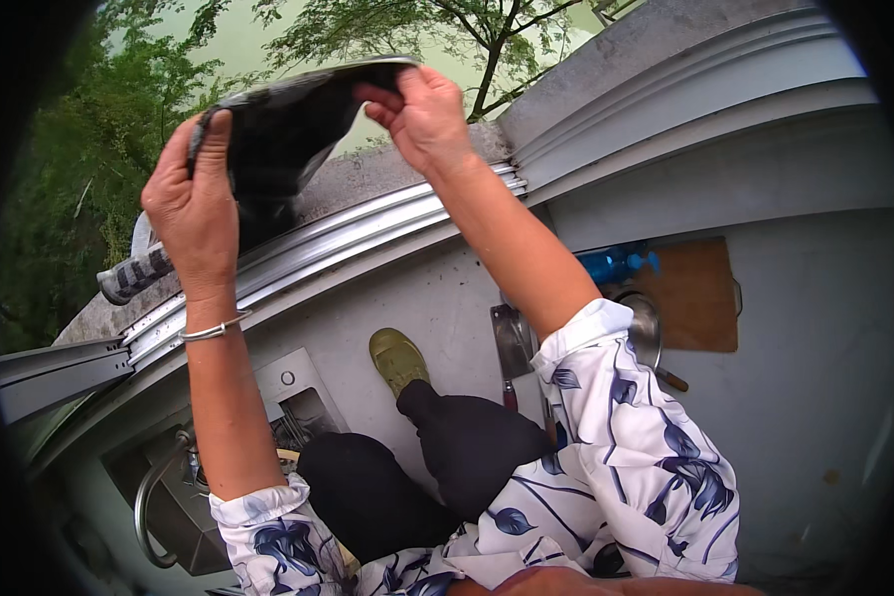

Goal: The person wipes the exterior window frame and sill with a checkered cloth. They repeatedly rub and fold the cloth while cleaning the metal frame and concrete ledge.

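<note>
A dark, limp sheet, perhaps a cloth or bag [283, 134], is stretched between my two hands above the window track [343, 223]. My left hand [194, 194] grips its left edge, thumb towards me. Its upper right corner is pinched by my right hand [425, 112], whose fingers are slightly blurred. The sheet's lower part hangs over the outer ledge [372, 179]. Left of my left wrist, a grey-and-black striped roll [134, 274] rests on that ledge; whether it joins the sheet I cannot tell.
One green shoe [398, 357] of mine stands on the grey counter [447, 298]. A sink [201, 540] with a curved faucet [145, 506] lies left. At right are a cleaver [512, 343], metal pan [644, 328], blue pump bottle [603, 264] and wooden cutting board [696, 298]. Trees [492, 59] grow outside.
</note>
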